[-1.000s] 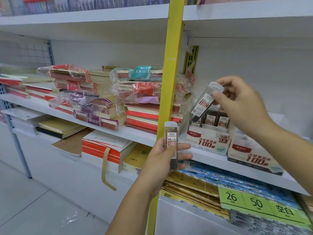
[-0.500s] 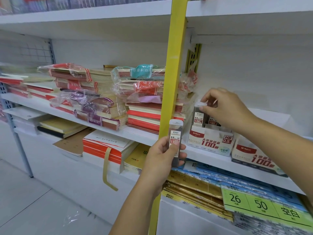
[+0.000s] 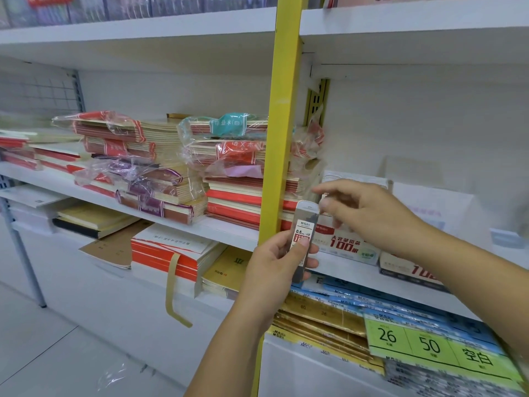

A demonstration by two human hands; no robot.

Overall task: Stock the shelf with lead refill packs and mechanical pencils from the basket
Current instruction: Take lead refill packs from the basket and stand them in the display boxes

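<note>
Left hand point(image 3: 274, 262) grips lead refill pack point(image 3: 304, 233) beside yellow post point(image 3: 286, 110) — right hand point(image 3: 365, 214) too blurred.

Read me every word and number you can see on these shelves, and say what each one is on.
"M&G", "0.5 HB": lead refill pack in the left hand.
"100": display box on the shelf.
"26", "50", "空白": green label.
Notebook wrappers and second box: too blurred to read.
</note>
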